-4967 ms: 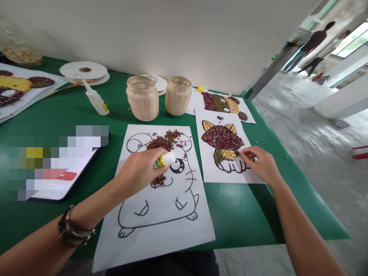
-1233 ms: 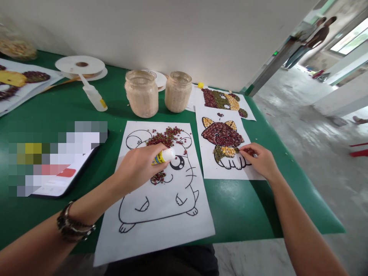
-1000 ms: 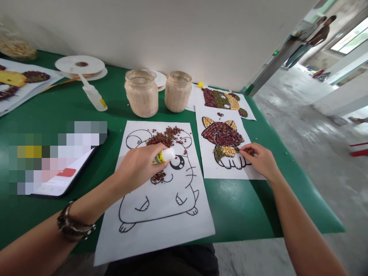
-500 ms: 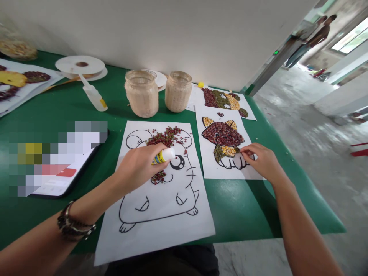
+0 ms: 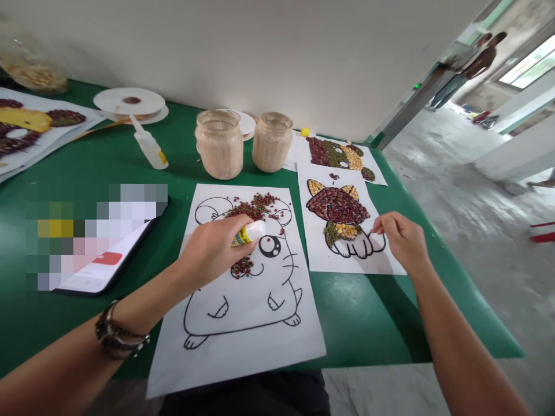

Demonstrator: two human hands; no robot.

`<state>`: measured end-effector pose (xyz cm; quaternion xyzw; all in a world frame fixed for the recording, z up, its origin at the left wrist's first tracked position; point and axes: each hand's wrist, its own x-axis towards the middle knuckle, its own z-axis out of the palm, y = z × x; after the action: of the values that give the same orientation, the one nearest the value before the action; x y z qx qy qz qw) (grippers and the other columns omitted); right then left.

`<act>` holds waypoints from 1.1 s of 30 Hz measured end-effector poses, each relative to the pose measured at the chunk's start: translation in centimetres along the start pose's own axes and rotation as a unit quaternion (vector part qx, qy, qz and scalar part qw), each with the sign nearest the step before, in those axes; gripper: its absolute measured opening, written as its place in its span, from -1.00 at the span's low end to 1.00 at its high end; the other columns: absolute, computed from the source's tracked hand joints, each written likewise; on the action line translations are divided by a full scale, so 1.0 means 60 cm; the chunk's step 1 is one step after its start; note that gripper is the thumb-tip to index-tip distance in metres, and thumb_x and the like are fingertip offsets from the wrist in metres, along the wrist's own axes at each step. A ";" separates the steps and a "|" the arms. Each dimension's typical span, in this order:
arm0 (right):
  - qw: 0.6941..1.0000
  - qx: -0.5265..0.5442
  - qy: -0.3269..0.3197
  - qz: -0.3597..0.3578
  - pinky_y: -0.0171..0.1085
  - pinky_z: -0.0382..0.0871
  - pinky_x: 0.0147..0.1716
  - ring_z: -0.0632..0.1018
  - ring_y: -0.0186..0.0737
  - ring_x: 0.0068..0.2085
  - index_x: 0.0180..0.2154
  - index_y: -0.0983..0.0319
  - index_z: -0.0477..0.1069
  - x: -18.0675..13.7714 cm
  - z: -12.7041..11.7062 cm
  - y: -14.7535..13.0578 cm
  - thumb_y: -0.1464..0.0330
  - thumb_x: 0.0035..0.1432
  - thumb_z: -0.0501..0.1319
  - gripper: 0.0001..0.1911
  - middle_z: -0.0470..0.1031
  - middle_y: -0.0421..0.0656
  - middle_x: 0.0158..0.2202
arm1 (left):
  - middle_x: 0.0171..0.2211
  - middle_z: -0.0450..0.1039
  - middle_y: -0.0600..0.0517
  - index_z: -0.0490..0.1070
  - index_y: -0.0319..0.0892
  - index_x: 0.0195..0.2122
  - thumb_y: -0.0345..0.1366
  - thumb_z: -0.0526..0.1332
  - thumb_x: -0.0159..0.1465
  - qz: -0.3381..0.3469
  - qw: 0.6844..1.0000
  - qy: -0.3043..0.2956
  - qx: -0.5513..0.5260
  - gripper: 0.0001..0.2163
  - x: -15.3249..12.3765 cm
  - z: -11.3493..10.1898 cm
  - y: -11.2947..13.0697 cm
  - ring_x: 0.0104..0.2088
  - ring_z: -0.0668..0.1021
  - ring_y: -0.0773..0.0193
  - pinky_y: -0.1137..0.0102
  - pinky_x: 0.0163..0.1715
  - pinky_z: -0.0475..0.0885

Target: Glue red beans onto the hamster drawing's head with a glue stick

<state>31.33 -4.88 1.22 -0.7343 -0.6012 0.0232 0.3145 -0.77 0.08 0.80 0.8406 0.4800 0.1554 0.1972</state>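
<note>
Phone [image 5: 108,260] is off to the left on the green table [image 5: 359,312]. My left hand [image 5: 212,254] is wrapped tight round the little glue bottle [image 5: 249,232]. Its white end sits over the hamster sheet [image 5: 243,352], just beside the red beans [image 5: 255,206] on the head. Two jars [image 5: 219,147] stand behind that sheet. My right hand [image 5: 401,240] is at the right edge of the bean cat sheet [image 5: 329,263], thumb and forefinger pinched together. Can't tell if anything's in the pinch.

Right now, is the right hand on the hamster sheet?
No, the right hand is at the bean-filled cat picture; the left hand holds the glue bottle over the hamster sheet.
</note>
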 end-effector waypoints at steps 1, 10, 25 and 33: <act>1.000 0.024 -0.004 0.000 -0.33 0.25 -0.53 0.40 -0.31 -0.56 -0.64 0.18 0.23 0.003 0.003 -0.009 0.32 0.00 -0.01 -0.77 0.39 -0.20 -0.64 | -0.51 0.40 0.07 0.31 -0.17 -0.38 -0.15 0.03 0.12 -0.001 1.000 0.003 -0.002 -0.79 0.000 0.000 -0.001 -0.53 0.39 0.34 0.48 -0.59 0.14; 0.966 0.117 -0.187 -0.135 -0.37 0.26 -0.52 0.40 -0.39 -0.53 -0.39 0.23 0.29 0.038 0.058 -0.146 0.39 0.07 -0.02 -0.86 0.35 -0.22 -0.54 | -0.49 0.41 0.07 0.32 -0.18 -0.36 -0.17 0.03 0.12 0.002 1.000 0.025 -0.006 -0.79 -0.001 0.004 -0.007 -0.51 0.41 0.33 0.47 -0.57 0.17; 0.920 -0.063 -0.247 -0.299 -0.35 0.16 -0.43 0.35 -0.33 -0.42 -0.47 0.30 0.39 0.096 0.178 -0.186 0.47 0.03 0.07 -0.86 0.35 -0.13 -0.44 | -0.57 0.37 0.13 0.29 -0.18 -0.42 -0.23 0.06 0.11 0.032 0.997 0.072 -0.003 -0.87 0.000 0.011 -0.014 -0.59 0.36 0.40 0.50 -0.62 0.12; 0.931 0.003 -0.219 -0.292 -0.37 0.20 -0.43 0.34 -0.40 -0.48 -0.47 0.30 0.36 0.090 0.157 -0.194 0.48 0.02 0.09 -0.90 0.36 -0.17 -0.46 | -0.58 0.36 0.13 0.29 -0.18 -0.44 -0.23 0.07 0.11 0.034 0.997 0.069 -0.006 -0.87 0.001 0.010 -0.013 -0.59 0.35 0.41 0.51 -0.62 0.13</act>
<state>18.82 4.98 1.26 -0.5022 -0.8427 0.0923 0.1706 -1.03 0.36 -0.10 0.8425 0.4625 0.2228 0.1630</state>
